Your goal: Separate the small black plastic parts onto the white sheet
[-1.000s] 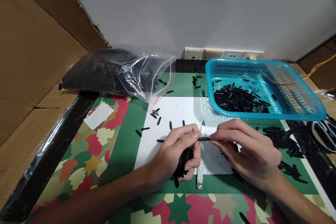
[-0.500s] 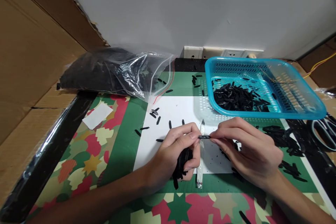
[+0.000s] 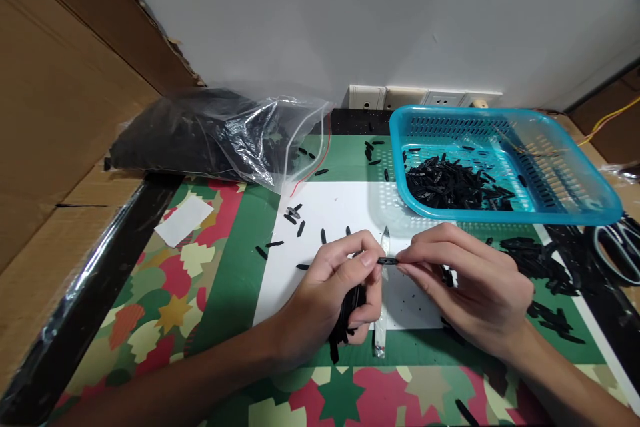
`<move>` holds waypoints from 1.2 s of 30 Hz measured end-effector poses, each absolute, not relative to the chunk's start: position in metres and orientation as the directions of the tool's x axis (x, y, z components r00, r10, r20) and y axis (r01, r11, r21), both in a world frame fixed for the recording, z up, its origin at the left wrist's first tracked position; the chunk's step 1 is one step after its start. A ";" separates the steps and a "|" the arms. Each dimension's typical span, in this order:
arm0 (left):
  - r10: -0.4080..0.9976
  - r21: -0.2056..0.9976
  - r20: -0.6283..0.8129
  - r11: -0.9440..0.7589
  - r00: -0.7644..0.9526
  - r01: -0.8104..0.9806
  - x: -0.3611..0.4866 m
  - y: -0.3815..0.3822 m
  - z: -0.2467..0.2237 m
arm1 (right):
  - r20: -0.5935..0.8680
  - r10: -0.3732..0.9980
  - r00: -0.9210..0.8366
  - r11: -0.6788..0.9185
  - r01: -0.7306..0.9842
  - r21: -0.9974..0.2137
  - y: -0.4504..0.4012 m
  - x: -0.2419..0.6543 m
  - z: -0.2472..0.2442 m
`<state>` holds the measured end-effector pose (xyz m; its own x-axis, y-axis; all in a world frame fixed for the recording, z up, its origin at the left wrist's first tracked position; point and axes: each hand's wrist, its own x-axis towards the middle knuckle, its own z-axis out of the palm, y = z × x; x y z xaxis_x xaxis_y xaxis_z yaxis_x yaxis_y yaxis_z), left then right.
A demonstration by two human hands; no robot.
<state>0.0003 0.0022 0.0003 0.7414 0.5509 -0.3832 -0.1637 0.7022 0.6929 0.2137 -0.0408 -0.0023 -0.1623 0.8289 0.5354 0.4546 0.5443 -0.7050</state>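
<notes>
My left hand is closed round a bunch of black slivers, and its thumb and forefinger pinch one end of a small black piece. The fingertips of my right hand pinch the other end of that piece. Beneath the hands lies a white sheet with a white-wrapped, pointed tool on it. Loose black slivers are scattered on the sheet left of my hands. More black pieces lie in a pile beyond my right hand.
A blue basket with black pieces and thin sticks stands at the back right. Scissors lie at the right edge. A clear bag of dark material rests at the back left, near a white paper scrap and cardboard.
My right hand has shifted very slightly left. Both hands still pinch the small piece.
</notes>
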 end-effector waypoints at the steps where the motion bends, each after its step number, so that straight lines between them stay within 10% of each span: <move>1: 0.547 0.691 -0.384 0.705 0.744 -0.163 0.001 0.002 0.000 | 0.534 0.830 -0.161 0.543 0.453 -0.707 -0.041 0.214 -0.003; 36: 0.406 0.585 -0.335 0.797 0.850 -0.150 0.001 0.008 0.003 | 0.472 0.875 -0.108 0.480 0.329 -0.813 -0.044 0.205 -0.006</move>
